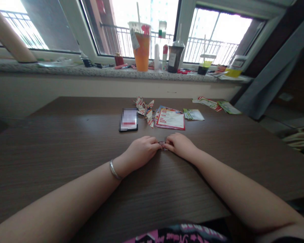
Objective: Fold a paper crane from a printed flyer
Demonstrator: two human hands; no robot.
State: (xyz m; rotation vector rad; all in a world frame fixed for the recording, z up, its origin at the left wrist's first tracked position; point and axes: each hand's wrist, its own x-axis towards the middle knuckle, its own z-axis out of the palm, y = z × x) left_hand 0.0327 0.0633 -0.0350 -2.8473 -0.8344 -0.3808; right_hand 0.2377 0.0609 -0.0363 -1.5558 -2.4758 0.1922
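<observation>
My left hand point(142, 150) and my right hand point(180, 145) rest on the dark wooden table point(66, 141), fingertips meeting in the middle. Both pinch a small folded piece of printed paper point(162, 144), which is mostly hidden by the fingers. A silver bracelet point(114, 169) circles my left wrist. Just beyond the hands lie a phone point(128, 120), several folded paper cranes point(145, 109) and a red and white flyer point(171, 118).
More flyers point(193, 114) and leaflets point(207, 102) lie at the table's far right. The stone windowsill point(66, 70) holds an orange drink cup point(142, 47), a dark drink cup point(175, 57), small bottles and pens. A grey curtain hangs at right.
</observation>
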